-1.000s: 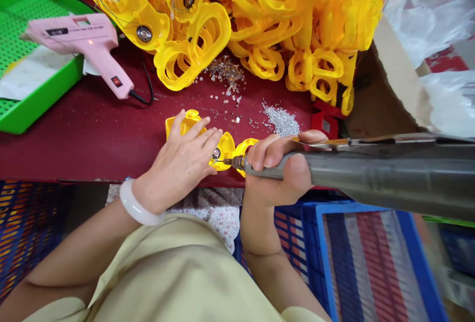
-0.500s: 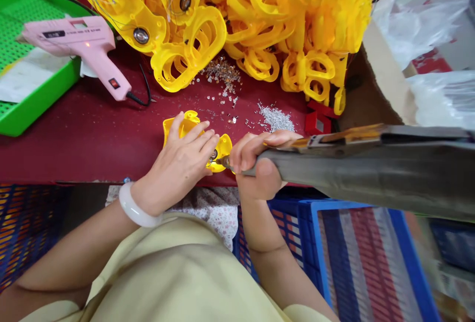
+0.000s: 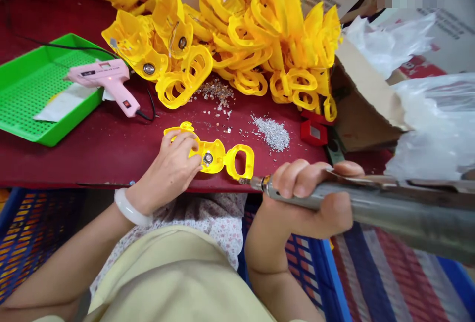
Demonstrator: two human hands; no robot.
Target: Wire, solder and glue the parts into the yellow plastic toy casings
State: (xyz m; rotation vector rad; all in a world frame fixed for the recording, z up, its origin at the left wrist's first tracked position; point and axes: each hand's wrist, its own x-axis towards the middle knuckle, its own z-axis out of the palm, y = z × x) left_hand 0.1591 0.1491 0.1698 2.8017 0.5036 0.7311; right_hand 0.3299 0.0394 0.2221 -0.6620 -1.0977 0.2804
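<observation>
left hand [image 3: 174,163] fingers spread, pinning yellow part [image 3: 222,156] to bench [image 3: 111,149] | right hand [image 3: 308,198] fingers closed round driver [image 3: 389,210], tip just off part | metal fitting looks seated; pile [image 3: 237,50] behind apparently undone

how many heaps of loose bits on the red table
2: a clear heap below the yellow pile, a silver heap beside the small red box; others may be hidden.

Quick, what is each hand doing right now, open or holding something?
Left hand: open, fingers pressing down on the yellow plastic part.
Right hand: closed around the grey electric screwdriver.
</observation>
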